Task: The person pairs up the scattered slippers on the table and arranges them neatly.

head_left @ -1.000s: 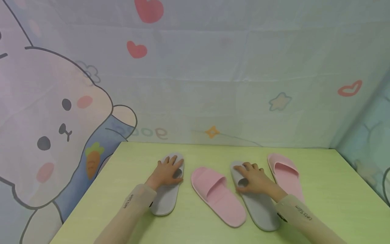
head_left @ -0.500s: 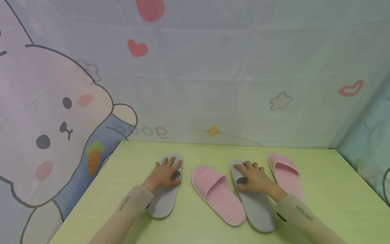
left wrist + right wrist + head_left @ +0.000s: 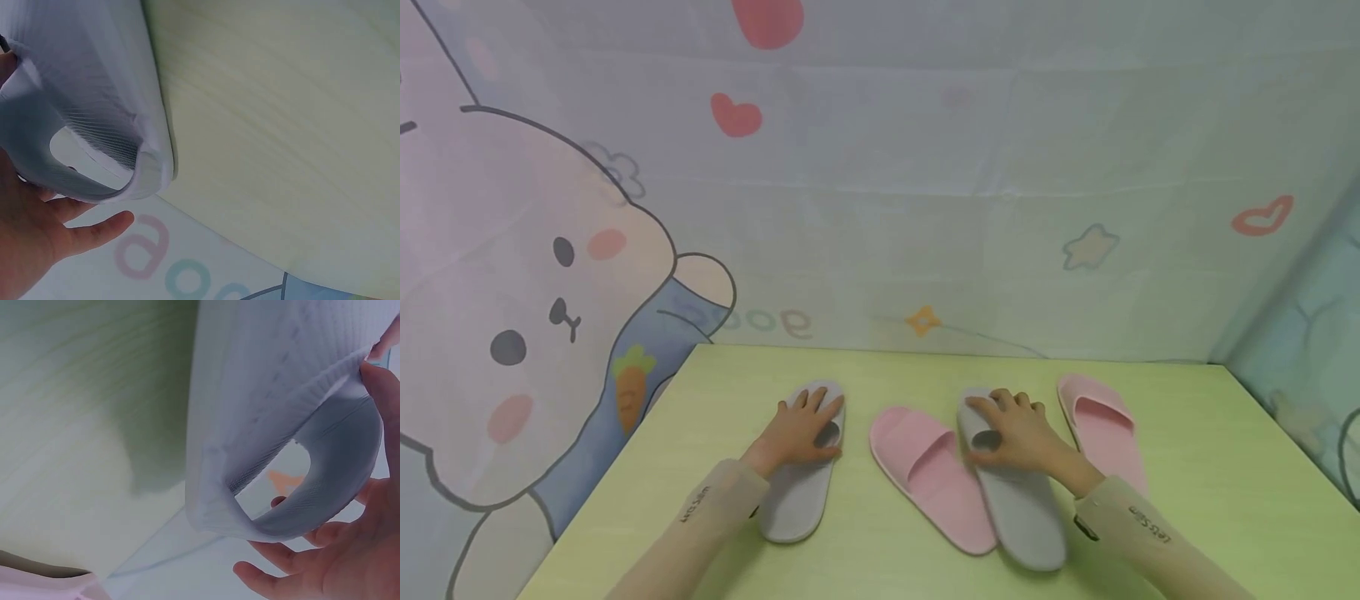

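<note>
My left hand (image 3: 797, 433) grips a grey slipper (image 3: 792, 510) by its strap, on the left half of the table. Fingers spread over the strap and the thumb lies at its inner edge; the left wrist view looks into the toe opening of the slipper (image 3: 75, 56). Right of centre, my right hand (image 3: 1024, 435) holds a second grey slipper (image 3: 1028, 521) in the same manner, heel towards me. Between the grey slippers, a pink slipper (image 3: 951, 500) lies slanted, its edge partly covered by the right grey one. Another pink slipper (image 3: 1105, 437) lies beyond my right wrist.
The slippers are on a pale green table (image 3: 1217, 492). A patterned cloth backdrop (image 3: 880, 167) rises at the table's far edge, with a cartoon bunny (image 3: 572, 317) on the left. A dark cord-like curve (image 3: 1347, 458) shows at the right edge.
My left hand has drawn its grey slipper slightly left and nearer. My right hand has shifted the other grey slipper left, against the slanted pink one. The pink slippers have stayed put.
</note>
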A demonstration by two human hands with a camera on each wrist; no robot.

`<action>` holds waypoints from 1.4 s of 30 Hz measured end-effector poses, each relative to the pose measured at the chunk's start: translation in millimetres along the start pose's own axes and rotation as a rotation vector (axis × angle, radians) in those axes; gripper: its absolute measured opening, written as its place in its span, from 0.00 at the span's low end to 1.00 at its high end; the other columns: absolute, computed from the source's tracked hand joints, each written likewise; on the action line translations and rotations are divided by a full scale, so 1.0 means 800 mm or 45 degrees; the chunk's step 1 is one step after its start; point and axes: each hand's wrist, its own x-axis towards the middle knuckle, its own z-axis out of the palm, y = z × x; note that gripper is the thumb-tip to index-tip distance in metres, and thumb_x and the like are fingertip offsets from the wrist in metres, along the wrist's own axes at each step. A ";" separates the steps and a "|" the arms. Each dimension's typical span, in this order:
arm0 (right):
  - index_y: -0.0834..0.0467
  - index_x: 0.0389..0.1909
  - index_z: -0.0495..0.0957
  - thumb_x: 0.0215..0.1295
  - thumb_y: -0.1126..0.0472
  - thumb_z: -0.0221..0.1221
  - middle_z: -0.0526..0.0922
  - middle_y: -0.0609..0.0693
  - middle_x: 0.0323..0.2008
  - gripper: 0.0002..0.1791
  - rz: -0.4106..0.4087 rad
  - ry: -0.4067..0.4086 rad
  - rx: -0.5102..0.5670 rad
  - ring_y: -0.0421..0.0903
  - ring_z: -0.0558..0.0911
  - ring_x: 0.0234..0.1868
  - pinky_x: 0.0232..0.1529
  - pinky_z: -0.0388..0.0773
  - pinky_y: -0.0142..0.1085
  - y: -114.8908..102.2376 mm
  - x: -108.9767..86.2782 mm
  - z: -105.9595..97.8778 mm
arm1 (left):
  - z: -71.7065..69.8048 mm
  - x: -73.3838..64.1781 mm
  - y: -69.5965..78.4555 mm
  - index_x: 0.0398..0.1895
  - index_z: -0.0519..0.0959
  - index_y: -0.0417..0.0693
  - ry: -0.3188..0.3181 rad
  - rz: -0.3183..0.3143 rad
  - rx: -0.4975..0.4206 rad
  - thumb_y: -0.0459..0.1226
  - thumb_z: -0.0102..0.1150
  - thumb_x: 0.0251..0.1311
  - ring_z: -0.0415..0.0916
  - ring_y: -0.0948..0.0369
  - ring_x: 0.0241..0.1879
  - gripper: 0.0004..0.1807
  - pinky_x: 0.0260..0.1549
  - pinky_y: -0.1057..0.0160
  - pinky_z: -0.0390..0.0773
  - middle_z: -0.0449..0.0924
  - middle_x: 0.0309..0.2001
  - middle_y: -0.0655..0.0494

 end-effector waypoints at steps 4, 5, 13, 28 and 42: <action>0.48 0.58 0.66 0.40 0.36 0.63 0.70 0.61 0.50 0.42 -0.001 0.021 0.011 0.61 0.71 0.43 0.37 0.66 0.54 -0.007 0.002 -0.005 | 0.000 -0.002 -0.002 0.66 0.56 0.47 0.011 0.008 0.002 0.56 0.57 0.50 0.56 0.33 0.60 0.43 0.46 0.30 0.61 0.55 0.64 0.34; 0.48 0.58 0.66 0.40 0.37 0.63 0.70 0.62 0.50 0.41 -0.003 0.026 0.011 0.61 0.71 0.44 0.37 0.66 0.55 -0.009 0.002 -0.007 | 0.000 -0.003 -0.002 0.66 0.56 0.47 0.016 0.011 -0.002 0.56 0.57 0.49 0.56 0.33 0.60 0.43 0.46 0.30 0.61 0.56 0.64 0.34; 0.48 0.57 0.67 0.39 0.39 0.64 0.71 0.61 0.49 0.40 -0.020 0.051 -0.007 0.61 0.71 0.43 0.37 0.66 0.56 -0.023 0.006 -0.013 | -0.003 -0.007 -0.004 0.66 0.57 0.48 0.016 -0.005 -0.009 0.57 0.57 0.49 0.56 0.34 0.60 0.43 0.46 0.29 0.59 0.56 0.64 0.35; 0.48 0.57 0.66 0.37 0.39 0.65 0.71 0.60 0.49 0.42 -0.073 0.065 0.014 0.60 0.71 0.43 0.37 0.66 0.53 -0.055 0.007 -0.024 | -0.007 -0.020 -0.011 0.66 0.56 0.48 0.023 -0.036 -0.051 0.56 0.57 0.50 0.55 0.34 0.61 0.43 0.46 0.29 0.58 0.55 0.65 0.35; 0.48 0.56 0.66 0.37 0.36 0.64 0.71 0.59 0.49 0.42 -0.120 0.098 0.015 0.58 0.70 0.43 0.36 0.66 0.52 -0.077 0.017 -0.022 | -0.006 -0.022 -0.018 0.66 0.56 0.48 0.026 -0.048 -0.070 0.56 0.58 0.49 0.55 0.34 0.61 0.43 0.45 0.28 0.58 0.54 0.66 0.37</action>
